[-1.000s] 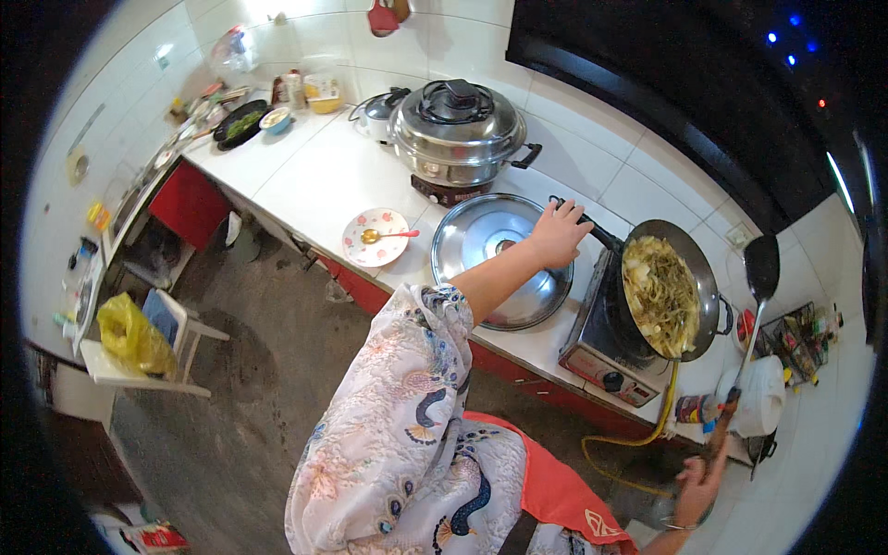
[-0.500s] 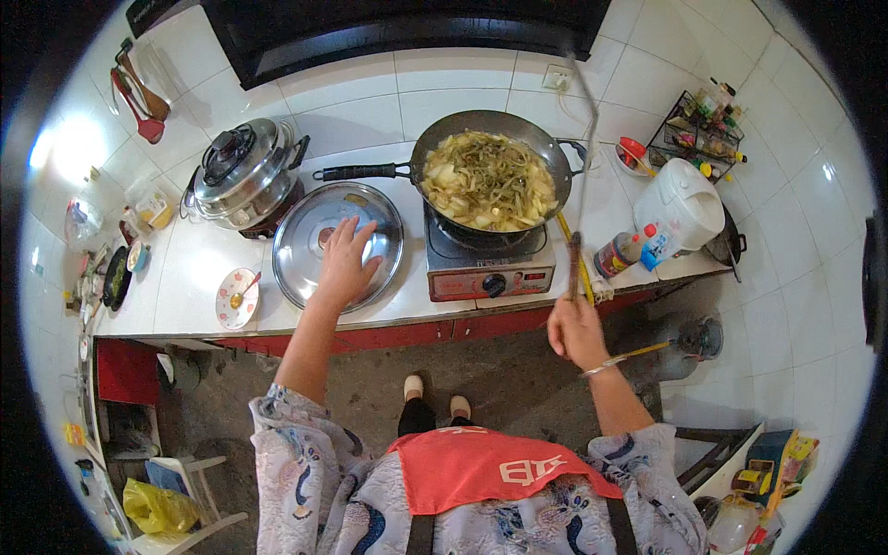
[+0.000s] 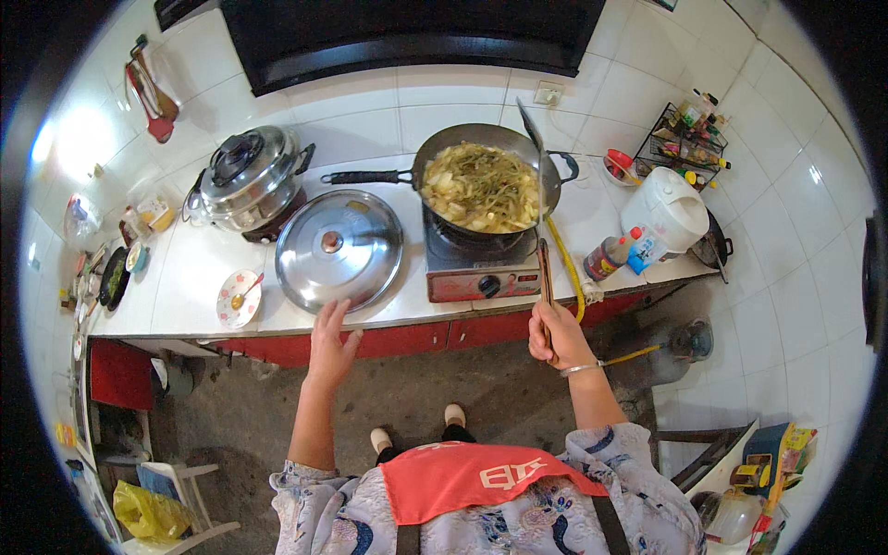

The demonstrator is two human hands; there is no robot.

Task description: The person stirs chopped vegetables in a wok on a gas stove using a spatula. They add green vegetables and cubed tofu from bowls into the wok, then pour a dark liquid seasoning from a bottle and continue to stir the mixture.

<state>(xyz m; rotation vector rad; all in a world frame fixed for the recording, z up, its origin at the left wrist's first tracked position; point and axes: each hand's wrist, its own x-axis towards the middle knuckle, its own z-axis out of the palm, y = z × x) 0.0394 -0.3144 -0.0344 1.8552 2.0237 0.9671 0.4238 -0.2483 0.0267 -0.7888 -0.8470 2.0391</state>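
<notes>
A long-handled wok spatula (image 3: 540, 185) stands raised at the wok's right side, its wooden handle in my right hand (image 3: 561, 337). Its blade, edge-on, is above the far right rim. In the dark wok (image 3: 560, 196) lie pale, cabbage-like pieces with green strips (image 3: 476, 190). Under the wok is a stove (image 3: 481, 268) with a front knob. My left hand (image 3: 331, 338) is held empty with fingers apart, just before the counter edge. Closest to it is the round steel lid (image 3: 347, 231) with its wooden-looking knob, flat on the counter.
Left of the lid stand a lidded steel pot (image 3: 245, 180) and a flowered bowl (image 3: 239, 298) with a spoon. To the right are a dark sauce bottle (image 3: 606, 259), a white appliance (image 3: 661, 208) and a condiment rack (image 3: 684, 143). A yellow hose (image 3: 578, 287) runs over the counter edge.
My left hand has drawn back from over the lid toward me. My right hand has shifted a little left, bringing the spatula closer over the wok's right side.
</notes>
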